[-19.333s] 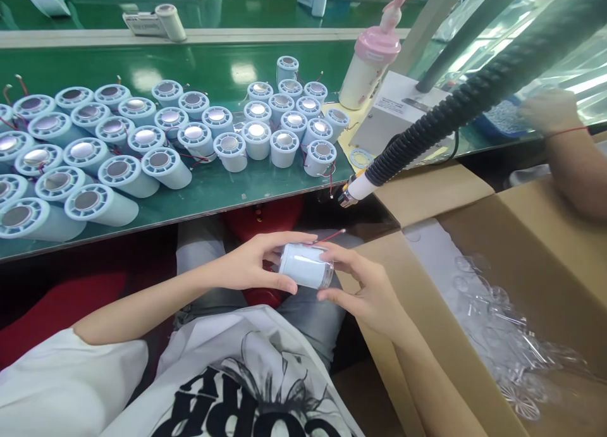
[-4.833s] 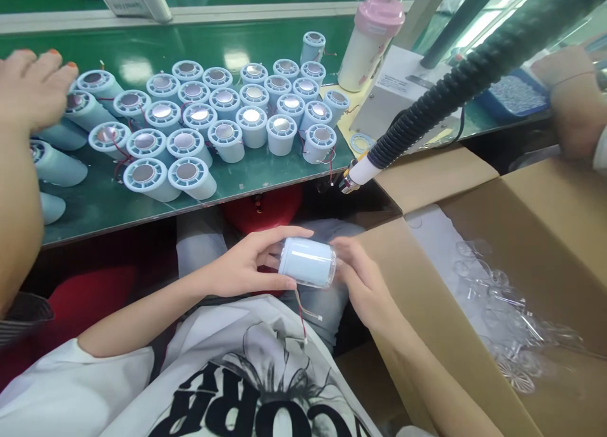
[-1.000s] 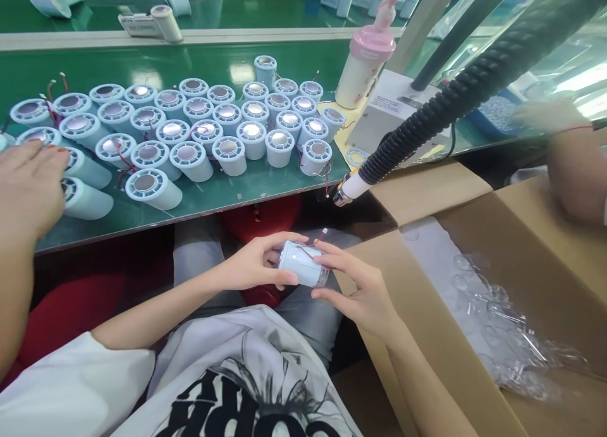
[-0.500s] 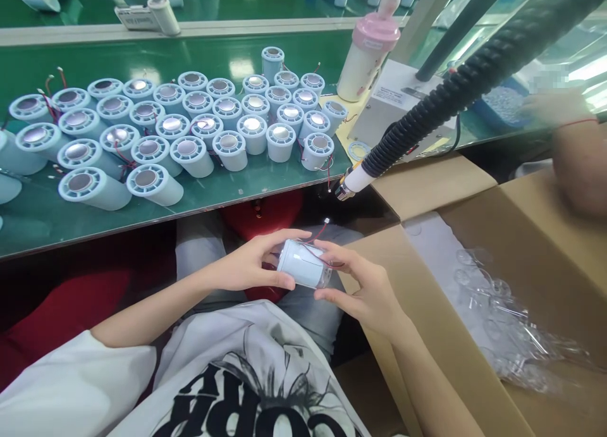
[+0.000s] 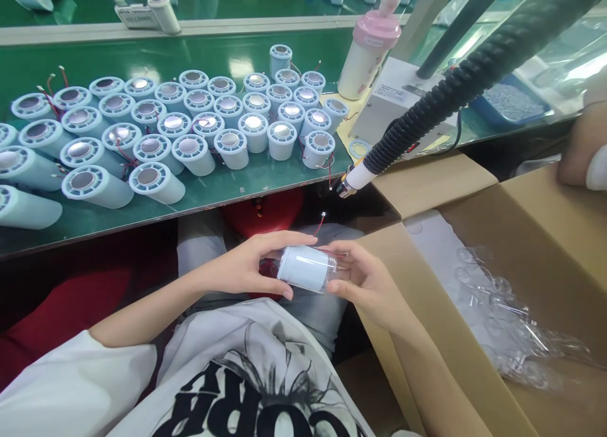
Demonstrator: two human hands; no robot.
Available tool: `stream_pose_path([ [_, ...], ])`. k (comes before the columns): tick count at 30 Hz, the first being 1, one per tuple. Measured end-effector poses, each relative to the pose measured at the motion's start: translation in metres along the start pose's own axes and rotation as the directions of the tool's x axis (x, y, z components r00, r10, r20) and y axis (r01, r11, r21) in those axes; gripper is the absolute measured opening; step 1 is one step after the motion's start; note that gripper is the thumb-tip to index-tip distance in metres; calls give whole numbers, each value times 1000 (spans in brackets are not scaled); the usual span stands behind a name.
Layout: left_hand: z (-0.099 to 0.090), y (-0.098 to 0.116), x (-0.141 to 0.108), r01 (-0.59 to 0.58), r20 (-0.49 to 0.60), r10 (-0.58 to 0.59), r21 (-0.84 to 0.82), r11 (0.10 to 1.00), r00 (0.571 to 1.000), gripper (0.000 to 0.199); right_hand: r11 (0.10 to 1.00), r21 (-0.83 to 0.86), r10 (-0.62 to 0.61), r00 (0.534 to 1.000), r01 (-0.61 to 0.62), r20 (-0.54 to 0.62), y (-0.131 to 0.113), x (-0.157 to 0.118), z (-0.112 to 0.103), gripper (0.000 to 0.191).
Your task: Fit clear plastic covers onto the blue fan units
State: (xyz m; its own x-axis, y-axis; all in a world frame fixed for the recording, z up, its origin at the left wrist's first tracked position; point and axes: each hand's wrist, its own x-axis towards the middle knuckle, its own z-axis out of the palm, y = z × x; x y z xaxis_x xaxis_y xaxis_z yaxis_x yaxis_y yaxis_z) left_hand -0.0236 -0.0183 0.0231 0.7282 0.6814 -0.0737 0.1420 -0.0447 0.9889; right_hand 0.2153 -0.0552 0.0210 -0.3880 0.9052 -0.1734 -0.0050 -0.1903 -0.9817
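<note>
Over my lap, a light blue cylinder (image 5: 303, 267) lies on its side between my hands. A clear plastic sleeve (image 5: 331, 272) surrounds it and reaches past its right end. My left hand (image 5: 253, 264) grips the left end, fingers over the top and thumb below. At the right end, my right hand (image 5: 363, 277) holds the clear sleeve between thumb and fingers. A thin red wire with a small white plug (image 5: 323, 215) sticks up behind the cylinder; part of the wire runs toward my right fingers.
Rows of similar blue cylinders (image 5: 232, 150) stand on the green bench (image 5: 222, 193). A black corrugated hose (image 5: 412, 122) slants down on the right, near a white box (image 5: 379, 111) and a pink-topped bottle (image 5: 363, 64). An open carton (image 5: 403, 285) holds clear plastic pieces (image 5: 515, 323). Another person's arm (image 5: 581, 143) is at right.
The cylinder has turned slightly in my hands, and my right hand has shifted right along the sleeve. The other person's hand has moved away from the blue tray.
</note>
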Motion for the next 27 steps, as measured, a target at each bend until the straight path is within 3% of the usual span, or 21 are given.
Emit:
stream_pose_path([
  [8,-1,-3,-1,-103,-3,104,113,988,995,75,969,171,184,983,-179,-13,-2,5,6,41],
  [15,-4,-1,-1,-133,12,133,165,977,991,74,931,271,260,965,-244,-26,3,10,10,45],
  [27,-4,1,0,-186,14,186,157,970,982,75,795,417,426,895,-440,132,6,14,19,50],
])
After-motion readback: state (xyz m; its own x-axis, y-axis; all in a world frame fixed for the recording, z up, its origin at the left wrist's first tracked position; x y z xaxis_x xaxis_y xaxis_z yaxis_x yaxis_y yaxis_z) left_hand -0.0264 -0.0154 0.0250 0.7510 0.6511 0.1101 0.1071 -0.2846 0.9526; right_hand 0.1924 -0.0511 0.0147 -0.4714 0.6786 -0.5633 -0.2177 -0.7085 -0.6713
